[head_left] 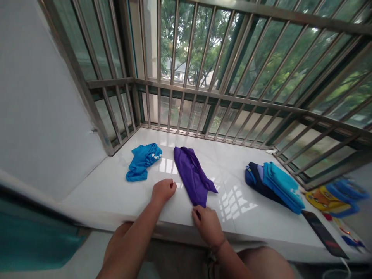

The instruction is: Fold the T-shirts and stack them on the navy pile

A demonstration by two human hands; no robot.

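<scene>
A purple cloth garment (190, 172) lies crumpled lengthwise on the white tiled sill (110, 197). My right hand (207, 224) is closed on its near end, close to the sill's front edge. Just left of the garment, my left hand (164, 190) is curled into a loose fist, apart from the cloth, and nothing shows in its fingers. Beyond that fist, a blue garment (143, 161) with white marks lies bunched up on the sill. What kind of clothing the purple piece is, I cannot tell.
Folded blue and dark clothes (280, 186) are stacked on the right of the sill. Past them are a black phone (324, 232) with a white cable and a yellow and blue item (328, 197). Metal window bars (200, 93) border the back; a white wall (49, 104) stands left.
</scene>
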